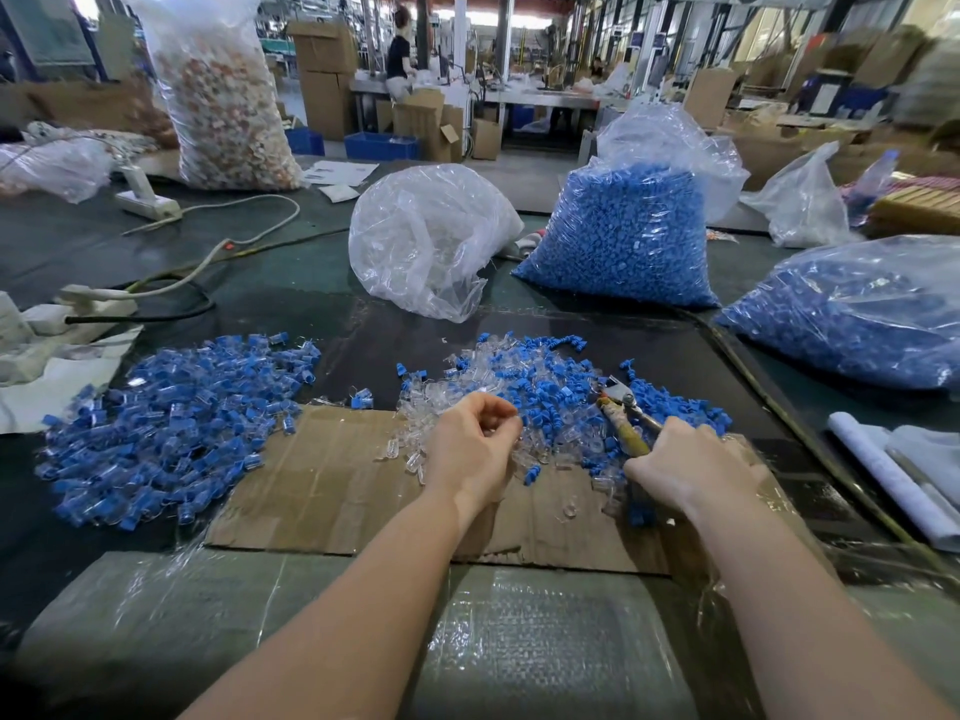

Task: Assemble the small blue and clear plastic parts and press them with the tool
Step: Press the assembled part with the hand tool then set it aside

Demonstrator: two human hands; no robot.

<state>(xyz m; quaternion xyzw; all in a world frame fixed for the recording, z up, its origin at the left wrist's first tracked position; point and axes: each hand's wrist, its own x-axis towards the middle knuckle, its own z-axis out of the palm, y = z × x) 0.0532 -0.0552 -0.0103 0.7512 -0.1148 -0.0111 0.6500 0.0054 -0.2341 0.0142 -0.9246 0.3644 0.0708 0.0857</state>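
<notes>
A mixed heap of loose blue and clear plastic parts lies at the far edge of a cardboard sheet. My left hand hovers over the heap's near left side, its fingers curled and pinching a small clear part. My right hand grips the worn yellowish handles of a plier-like pressing tool; the metal jaws point away over the heap. To the left spreads a pile of joined blue-and-clear pieces.
Behind the heap stand a bag of clear parts and a bag of blue parts; another blue bag lies at the right. Power strips and cables sit at the left. Rolled paper rests by the right edge.
</notes>
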